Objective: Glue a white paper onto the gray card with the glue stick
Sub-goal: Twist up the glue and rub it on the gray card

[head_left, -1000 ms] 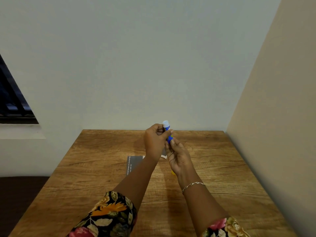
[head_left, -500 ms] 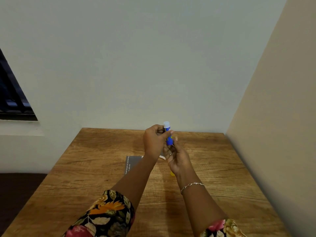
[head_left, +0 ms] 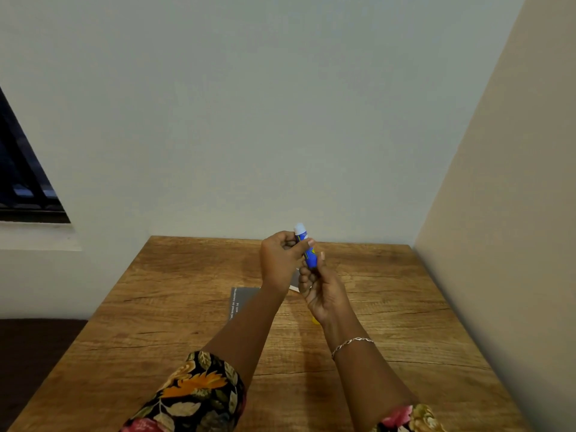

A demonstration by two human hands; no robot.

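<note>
Both hands hold a blue glue stick (head_left: 309, 252) upright above the table, its white glue tip bare at the top. My left hand (head_left: 280, 260) pinches the upper part of the tube. My right hand (head_left: 324, 291) grips the tube's base from below. The gray card (head_left: 241, 299) lies flat on the table under my left forearm, with small white print along its left edge. A corner of white paper (head_left: 293, 287) shows between my wrists. A small yellow thing (head_left: 315, 321), perhaps the cap, peeks out under my right wrist.
The wooden table (head_left: 405, 322) sits in a corner, with a pale wall behind and a beige wall close along its right side. A dark window (head_left: 18, 182) is at the far left. My right wrist wears a thin bracelet (head_left: 352, 342).
The hands and glue stick stay almost in place; the right fingers shift slightly on the tube's base. The view has tilted a little.
</note>
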